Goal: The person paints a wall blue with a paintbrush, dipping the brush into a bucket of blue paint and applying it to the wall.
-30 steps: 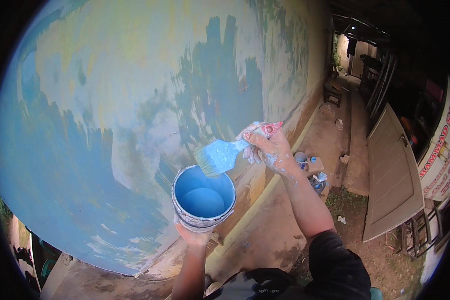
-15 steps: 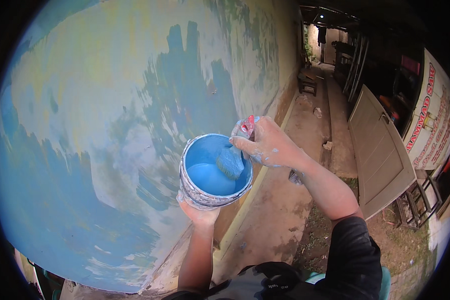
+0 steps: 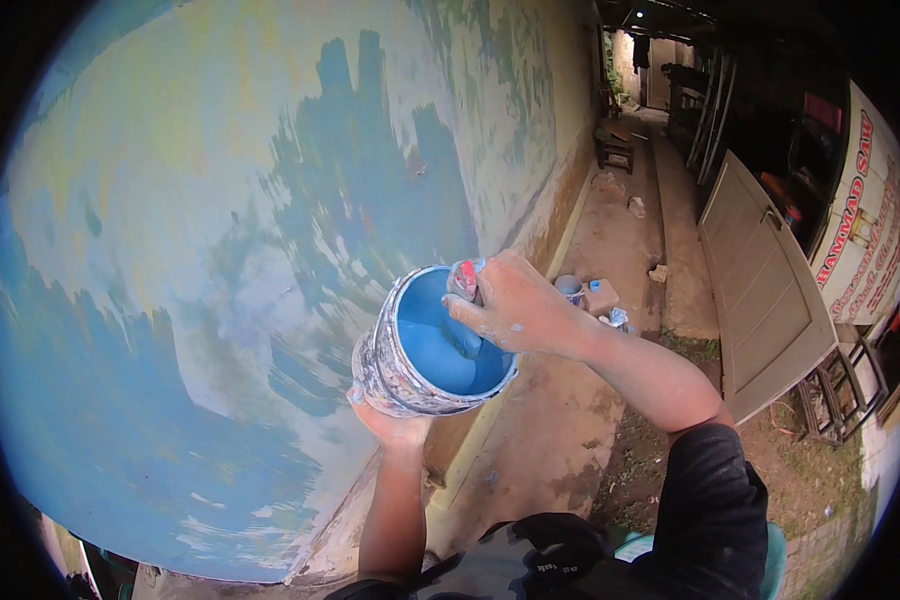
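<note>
My left hand [image 3: 398,424] grips a paint-spattered bucket [image 3: 378,365] from below, its fingers partly hidden behind it. The bucket tilts to the right, and light blue paint [image 3: 436,362] lies inside. My right hand [image 3: 518,305] is closed round the red-tipped handle of a paintbrush [image 3: 463,338]. The bristles are down inside the bucket, at the paint, coated in blue. Paint specks mark the right hand. On the left stands a wall [image 3: 220,290] with patchy blue strokes over pale green and white.
A cream door panel [image 3: 770,290] leans at the right beside a printed banner [image 3: 863,215]. On the ground past my right hand stand a small container [image 3: 569,287] and a tan jug with a blue cap [image 3: 600,296]. Further along the passage is a wooden stool [image 3: 615,146].
The bucket has tipped further to the right. The brush has gone lower into the paint, with my right hand down and slightly left. Containers on the ground have come into view.
</note>
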Tool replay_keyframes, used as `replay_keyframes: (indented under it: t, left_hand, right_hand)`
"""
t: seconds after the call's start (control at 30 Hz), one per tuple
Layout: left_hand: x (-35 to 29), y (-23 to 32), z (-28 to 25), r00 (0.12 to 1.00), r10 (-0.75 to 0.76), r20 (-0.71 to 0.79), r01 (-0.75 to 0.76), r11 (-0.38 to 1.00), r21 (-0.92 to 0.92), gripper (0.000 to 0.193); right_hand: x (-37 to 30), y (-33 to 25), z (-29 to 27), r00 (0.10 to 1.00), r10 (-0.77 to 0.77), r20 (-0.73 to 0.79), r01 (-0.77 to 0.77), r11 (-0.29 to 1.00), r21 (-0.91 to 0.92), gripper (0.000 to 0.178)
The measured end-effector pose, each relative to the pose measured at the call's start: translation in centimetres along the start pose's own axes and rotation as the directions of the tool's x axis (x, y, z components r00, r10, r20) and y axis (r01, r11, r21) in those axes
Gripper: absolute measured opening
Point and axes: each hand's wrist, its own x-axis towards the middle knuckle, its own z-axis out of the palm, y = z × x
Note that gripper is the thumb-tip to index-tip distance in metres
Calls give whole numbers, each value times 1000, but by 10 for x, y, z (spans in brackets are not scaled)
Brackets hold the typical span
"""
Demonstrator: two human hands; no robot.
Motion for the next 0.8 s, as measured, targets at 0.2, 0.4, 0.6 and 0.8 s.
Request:
replay_keyframes:
  t: [0.2,0.4,0.6,0.8]
  left_hand:
    - [-8,3,-7,991,15,-134,-10,999,37,77]
    - [-14,-2,-25,999,54,1,-54,998,-43,65]
    - [-14,-10,-4,992,99,73,-93,993,-77,55]
    - [-22,-18,-27,996,-37,76,52,976,-210,62]
  right_hand:
    - [0,-6,2,995,-7,97,11,999,-33,26]
    - [-4,-9,20,897,-439,52,442,893,-83,24]
    - [0,-15,44,866,-243,437,391,874,-289,22]
    - [-14,-4,48,897,-149,416,244,952,-186,23]
